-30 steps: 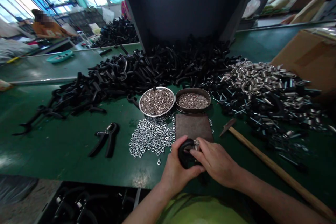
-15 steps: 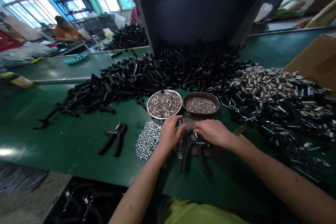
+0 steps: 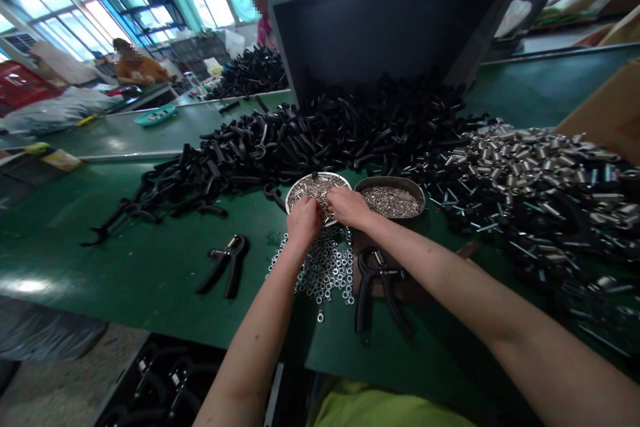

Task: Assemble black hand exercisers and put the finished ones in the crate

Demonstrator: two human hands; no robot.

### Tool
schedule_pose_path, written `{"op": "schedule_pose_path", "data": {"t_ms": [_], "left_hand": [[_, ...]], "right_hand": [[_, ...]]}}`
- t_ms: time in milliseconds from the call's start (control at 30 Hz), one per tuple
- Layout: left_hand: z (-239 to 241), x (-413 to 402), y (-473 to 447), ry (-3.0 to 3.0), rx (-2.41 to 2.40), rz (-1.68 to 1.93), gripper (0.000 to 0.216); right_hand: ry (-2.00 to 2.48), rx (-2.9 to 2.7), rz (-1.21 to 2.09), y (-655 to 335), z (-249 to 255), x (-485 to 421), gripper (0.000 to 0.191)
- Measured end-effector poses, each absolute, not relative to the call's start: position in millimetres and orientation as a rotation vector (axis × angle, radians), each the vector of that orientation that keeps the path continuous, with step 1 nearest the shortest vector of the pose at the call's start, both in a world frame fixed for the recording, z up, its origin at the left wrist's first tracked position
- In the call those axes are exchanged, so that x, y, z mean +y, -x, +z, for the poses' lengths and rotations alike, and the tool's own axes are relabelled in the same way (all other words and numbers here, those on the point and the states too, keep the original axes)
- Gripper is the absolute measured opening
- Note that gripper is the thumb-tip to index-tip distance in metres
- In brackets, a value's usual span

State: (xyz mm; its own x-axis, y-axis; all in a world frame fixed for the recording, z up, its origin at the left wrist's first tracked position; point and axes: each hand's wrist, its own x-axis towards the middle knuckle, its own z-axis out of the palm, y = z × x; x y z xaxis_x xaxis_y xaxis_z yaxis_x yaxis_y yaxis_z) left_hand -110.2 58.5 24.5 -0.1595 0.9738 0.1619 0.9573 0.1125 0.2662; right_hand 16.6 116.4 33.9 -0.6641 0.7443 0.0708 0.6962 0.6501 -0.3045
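Observation:
Both hands reach into a round white-rimmed dish [image 3: 320, 177] heaped with small metal pins. My left hand [image 3: 304, 219] is at the dish's near left side, its fingers curled together. At the right side of the dish is my right hand [image 3: 347, 205], fingers bent down and pinched among the pins. What either hand's fingertips hold is too small to see. Just in front, a black spring hand grip [image 3: 365, 287] lies with its handles toward me, partly over a dark flat plate [image 3: 417, 290]. Loose nuts [image 3: 327, 267] are spread below the dish.
An oval tin [image 3: 393, 217] of small metal parts stands right of the dish. Another hand grip [image 3: 230, 267] lies left. Black handles [image 3: 240, 147] are heaped behind, below a tipped grey bin [image 3: 390, 27]. Springs [image 3: 525, 153] and bolts pile up right. Two people sit or stand beyond.
Both hands have moved away from the hand grip and plate, up and left into the dish of pins. The hand grip stays on the table, now uncovered.

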Motion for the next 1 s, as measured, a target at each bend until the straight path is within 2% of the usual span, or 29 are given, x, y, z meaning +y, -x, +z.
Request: {"op": "schedule_pose_path", "data": {"t_ms": [233,333,433,533,633,767,1000], "left_hand": [[29.2,59.1,115.5,-1.870,2.398,0.600,0.017],[32.6,52.8,115.5,-1.740,2.377,0.809,0.020],[33.0,33.9,109.0,-1.602,2.096,1.086,0.021],[28.7,4.7,94.4,-1.355,1.725,1.092,0.030],[20.2,-24.0,77.2,-1.122,1.478,0.988,0.030],[7.4,-46.9,62.5,-1.025,1.392,0.957,0.030],[5.4,-50.6,44.8,-1.479,1.604,0.907,0.020]], "right_hand": [[1.303,-2.421,0.542,-39.3,43.2,111.0,0.025],[1.265,-2.373,0.633,-69.8,48.5,96.3,0.024],[1.258,-2.346,0.838,-103.2,43.2,73.7,0.021],[1.274,-2.329,0.977,-124.5,30.0,53.0,0.019],[1.284,-2.355,0.942,-130.2,19.1,43.8,0.017],[1.292,-2.448,0.800,-125.7,17.0,44.7,0.015],[1.238,-2.698,0.502,-112.1,24.9,31.7,0.015]]}}
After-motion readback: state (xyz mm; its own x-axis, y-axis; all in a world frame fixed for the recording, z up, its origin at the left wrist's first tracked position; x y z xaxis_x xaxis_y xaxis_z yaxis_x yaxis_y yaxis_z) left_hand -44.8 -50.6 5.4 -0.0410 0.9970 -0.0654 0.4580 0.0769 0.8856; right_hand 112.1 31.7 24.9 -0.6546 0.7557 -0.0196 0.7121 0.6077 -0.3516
